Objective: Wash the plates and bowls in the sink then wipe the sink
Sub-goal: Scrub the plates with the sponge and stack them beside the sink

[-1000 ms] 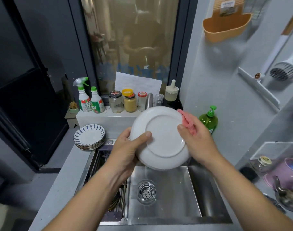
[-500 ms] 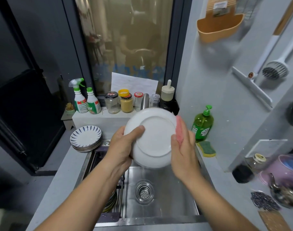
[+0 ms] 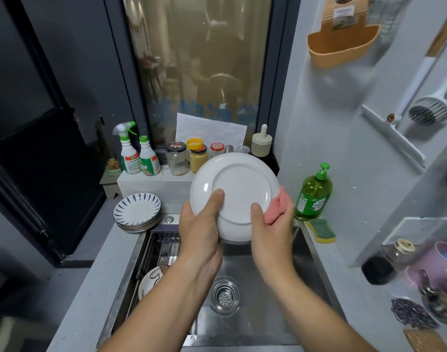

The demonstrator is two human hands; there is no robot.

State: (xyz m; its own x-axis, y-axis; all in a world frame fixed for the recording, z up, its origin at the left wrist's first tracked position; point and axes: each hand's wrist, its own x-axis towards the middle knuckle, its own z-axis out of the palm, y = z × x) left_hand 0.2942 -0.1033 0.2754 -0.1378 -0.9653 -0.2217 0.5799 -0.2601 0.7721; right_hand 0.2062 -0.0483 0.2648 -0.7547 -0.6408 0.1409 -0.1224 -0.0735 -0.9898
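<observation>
Round white ceramic plate [image 3: 239, 189] held up above the stainless steel sink [image 3: 268, 280], tilted nearly upright, underside and foot ring toward the camera. Gripped at the lower left rim by the left hand [image 3: 201, 237], thumb flat on the underside, other fingers out of sight behind the plate. Gripped at the lower right rim by the right hand [image 3: 270, 237], thumb likewise on the underside, with a crumpled pink cloth [image 3: 278, 208] bunched between its fingers and the plate's edge; probably pressed to the far face too, though hidden there.

Below, in the middle of the basin, a round metal drain strainer [image 3: 225, 295]. In the sink's left part, a dark wire rack [image 3: 166, 247] with a white patterned dish [image 3: 151, 278] leaning in it. On the grey counter [image 3: 90, 288] at the sink's back left corner, a stack of white plates with blue leaf strokes [image 3: 137, 210]. Right of the sink, a green pump bottle of dish soap [image 3: 314, 196] and, just beside its base, a yellow sponge with a green scouring face [image 3: 321, 231]. Behind the plate on a white ledge [image 3: 151, 184], two white-and-green spray bottles [image 3: 138, 156] and several lidded glass jars [image 3: 178, 158].
</observation>
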